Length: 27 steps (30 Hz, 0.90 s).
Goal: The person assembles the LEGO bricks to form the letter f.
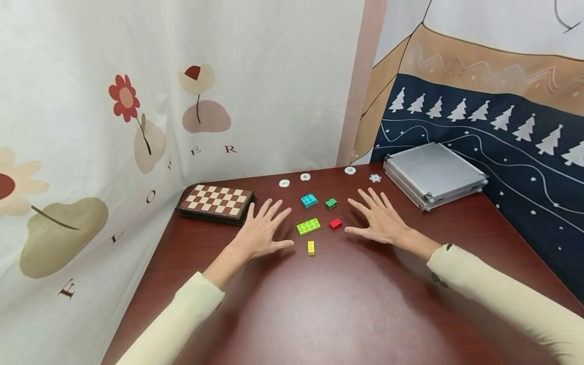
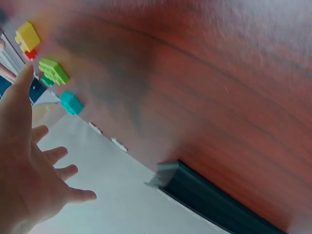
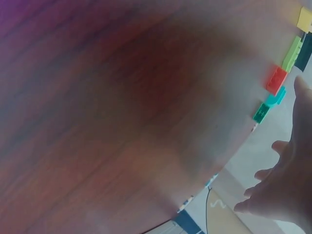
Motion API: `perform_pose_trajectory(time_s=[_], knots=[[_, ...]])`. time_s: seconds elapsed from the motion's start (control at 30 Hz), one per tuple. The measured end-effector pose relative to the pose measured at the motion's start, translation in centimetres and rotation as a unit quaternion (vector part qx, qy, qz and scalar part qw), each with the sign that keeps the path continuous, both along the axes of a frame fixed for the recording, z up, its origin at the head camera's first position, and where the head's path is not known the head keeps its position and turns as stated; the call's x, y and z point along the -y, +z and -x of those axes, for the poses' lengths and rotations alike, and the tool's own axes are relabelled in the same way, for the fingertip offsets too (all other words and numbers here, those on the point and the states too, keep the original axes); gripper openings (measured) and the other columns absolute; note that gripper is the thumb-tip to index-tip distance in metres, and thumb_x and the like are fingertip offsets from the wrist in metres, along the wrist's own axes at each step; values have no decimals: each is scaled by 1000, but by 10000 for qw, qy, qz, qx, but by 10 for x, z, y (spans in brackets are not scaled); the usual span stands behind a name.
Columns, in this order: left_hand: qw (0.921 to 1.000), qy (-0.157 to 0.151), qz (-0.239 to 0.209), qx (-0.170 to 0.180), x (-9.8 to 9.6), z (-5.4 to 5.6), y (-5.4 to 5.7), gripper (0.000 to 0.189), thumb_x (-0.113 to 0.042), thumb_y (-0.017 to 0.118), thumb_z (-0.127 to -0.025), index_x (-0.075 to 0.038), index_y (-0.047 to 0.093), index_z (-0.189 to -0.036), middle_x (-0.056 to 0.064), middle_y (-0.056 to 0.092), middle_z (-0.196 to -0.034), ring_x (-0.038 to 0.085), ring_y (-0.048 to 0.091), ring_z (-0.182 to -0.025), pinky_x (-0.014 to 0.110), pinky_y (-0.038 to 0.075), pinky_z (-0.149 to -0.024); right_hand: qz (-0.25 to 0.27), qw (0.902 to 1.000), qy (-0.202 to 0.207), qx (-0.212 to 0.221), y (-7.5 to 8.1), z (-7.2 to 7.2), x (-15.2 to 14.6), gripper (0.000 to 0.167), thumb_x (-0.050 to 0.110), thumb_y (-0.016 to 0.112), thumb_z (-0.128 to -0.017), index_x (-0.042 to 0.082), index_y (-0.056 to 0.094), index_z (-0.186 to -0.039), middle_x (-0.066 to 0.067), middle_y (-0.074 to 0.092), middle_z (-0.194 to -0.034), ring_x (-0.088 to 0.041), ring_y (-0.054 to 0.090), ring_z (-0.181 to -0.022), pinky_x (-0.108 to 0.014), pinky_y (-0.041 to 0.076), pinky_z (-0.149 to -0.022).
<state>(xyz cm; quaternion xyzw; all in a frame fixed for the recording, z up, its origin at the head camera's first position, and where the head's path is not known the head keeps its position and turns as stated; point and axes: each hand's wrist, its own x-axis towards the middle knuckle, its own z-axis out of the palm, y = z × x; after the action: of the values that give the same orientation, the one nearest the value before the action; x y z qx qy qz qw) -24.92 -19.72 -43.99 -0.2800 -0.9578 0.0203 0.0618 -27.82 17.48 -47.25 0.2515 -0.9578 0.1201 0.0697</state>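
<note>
Both hands are spread over the table with nothing in them. My left hand (image 1: pixel 260 231) has its fingers fanned out, left of a group of toy building bricks. On the other side of the group my right hand (image 1: pixel 380 219) is spread the same way. Between them lie a lime green brick (image 1: pixel 308 226), a blue brick (image 1: pixel 308 201), a dark green brick (image 1: pixel 331 203), a red brick (image 1: pixel 335 223) and a yellow brick (image 1: pixel 311 248). The left thumb points toward the yellow brick; the red brick is nearest the right hand.
A chessboard box (image 1: pixel 215 203) lies at the back left. Several poker chips, one a white chip (image 1: pixel 284 183), lie along the far edge. At the back right is a silver ridged case (image 1: pixel 435 175). Printed curtains (image 1: pixel 274 91) hang behind the brown table (image 1: pixel 301 314).
</note>
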Motion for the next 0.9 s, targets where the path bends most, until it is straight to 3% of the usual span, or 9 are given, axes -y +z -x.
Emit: perform_pose_trajectory(time_s=[0.37, 0.6, 0.9], knots=[[9994, -311, -131, 90, -14, -13, -10, 86, -71, 65, -90, -21, 46, -158, 14, 40, -162, 40, 30, -152, 72, 21, -116, 236, 9991, 292, 204, -6, -4, 19, 85, 68, 68, -89, 20, 48, -157, -20, 33, -165, -47, 22, -154, -67, 16, -121], [9991, -415, -70, 47, -23, -17, -16, 84, -73, 62, -90, -22, 49, -155, 10, 50, -152, 37, 34, -149, 69, 24, -117, 423, 9976, 531, 92, -6, -2, 32, 78, 61, 73, -90, 18, 55, -152, -22, 42, -159, -47, 31, -150, -67, 23, -119], [9965, -452, -609, 346, -36, -20, -18, 70, -70, 65, -91, -20, 64, -141, 2, 59, -131, 22, 46, -131, 58, 34, -113, 667, 9944, 822, -25, -7, 1, 41, 63, 48, 77, -92, 14, 64, -144, -17, 60, -139, -35, 52, -132, -59, 38, -111]])
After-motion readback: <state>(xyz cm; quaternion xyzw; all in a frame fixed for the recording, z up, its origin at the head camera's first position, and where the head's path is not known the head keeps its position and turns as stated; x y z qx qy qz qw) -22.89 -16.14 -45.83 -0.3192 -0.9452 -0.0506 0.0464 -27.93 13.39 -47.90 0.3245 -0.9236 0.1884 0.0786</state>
